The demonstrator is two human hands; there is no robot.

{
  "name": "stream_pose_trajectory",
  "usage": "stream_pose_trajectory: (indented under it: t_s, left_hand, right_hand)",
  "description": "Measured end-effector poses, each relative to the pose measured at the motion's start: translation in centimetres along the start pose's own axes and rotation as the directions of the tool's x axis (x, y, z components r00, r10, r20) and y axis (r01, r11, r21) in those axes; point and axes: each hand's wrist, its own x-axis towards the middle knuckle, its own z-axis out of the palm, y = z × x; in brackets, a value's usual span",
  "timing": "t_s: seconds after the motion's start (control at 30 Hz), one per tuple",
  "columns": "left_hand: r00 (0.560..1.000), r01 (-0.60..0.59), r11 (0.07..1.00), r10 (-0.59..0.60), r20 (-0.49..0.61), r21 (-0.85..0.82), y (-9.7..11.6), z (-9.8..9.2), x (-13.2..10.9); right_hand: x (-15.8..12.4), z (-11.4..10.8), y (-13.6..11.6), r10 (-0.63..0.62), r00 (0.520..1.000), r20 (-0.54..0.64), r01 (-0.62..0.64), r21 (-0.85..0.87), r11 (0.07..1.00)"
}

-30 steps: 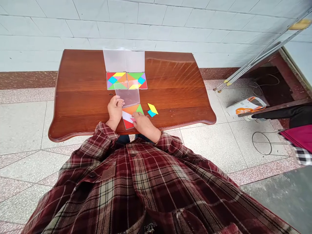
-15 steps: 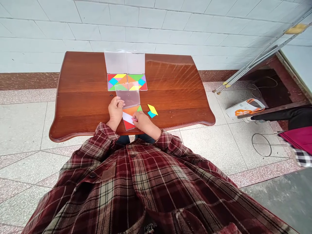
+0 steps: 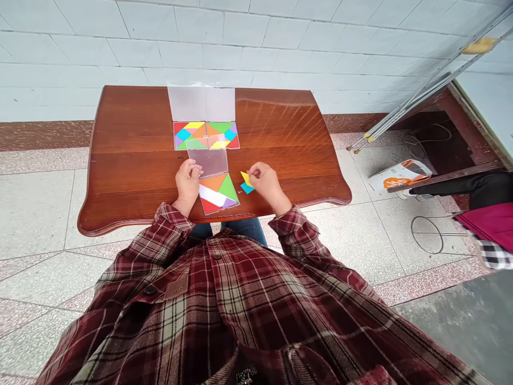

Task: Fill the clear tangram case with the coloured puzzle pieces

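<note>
My left hand (image 3: 187,179) grips the left edge of a clear plastic panel (image 3: 207,162) on the wooden table (image 3: 132,160). My right hand (image 3: 264,182) pinches a yellow tangram piece (image 3: 246,179), which is tilted up. A blue tangram piece (image 3: 247,187) lies just below it, partly under my fingertips. Nearer me, a square of colored tangram pieces (image 3: 218,193) lies flat, with orange, green, red, white and purple shapes. Further along, a row of two filled colored squares (image 3: 206,135) adjoins frosted panels (image 3: 200,102).
The table's scalloped front edge runs just past my plaid sleeves (image 3: 298,232). On the floor to the right stand a printed cardboard box (image 3: 401,175) and a wire ring stand (image 3: 427,234). Metal poles (image 3: 420,91) lean at the upper right, beside a red cloth (image 3: 481,224).
My right hand has moved off the lower colored square, rightward to the yellow piece, and lifted it. The white piece in the square is now uncovered. My left hand has stayed on the clear panel.
</note>
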Motion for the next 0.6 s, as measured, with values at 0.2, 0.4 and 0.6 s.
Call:
stream_pose_trajectory:
  t_s: [0.2,0.4,0.6]
  left_hand:
    - [1.0,-0.021,1.0,0.022,-0.011,0.019,0.0,0.0,0.0]
    - [1.0,-0.005,1.0,0.005,0.001,0.016,0.1,-0.1,0.0]
    - [1.0,0.017,1.0,-0.017,0.008,-0.004,0.5,-0.1,-0.2]
  right_hand:
    - [0.9,-2.9,3.1,0.218,0.973,0.072,-0.208,-0.131,0.969]
    - [-1.4,-0.5,-0.5,-0.054,0.998,0.04,0.064,-0.354,0.933]
    - [-2.8,3.5,-4.8,-0.015,0.941,0.339,0.214,-0.56,0.8]
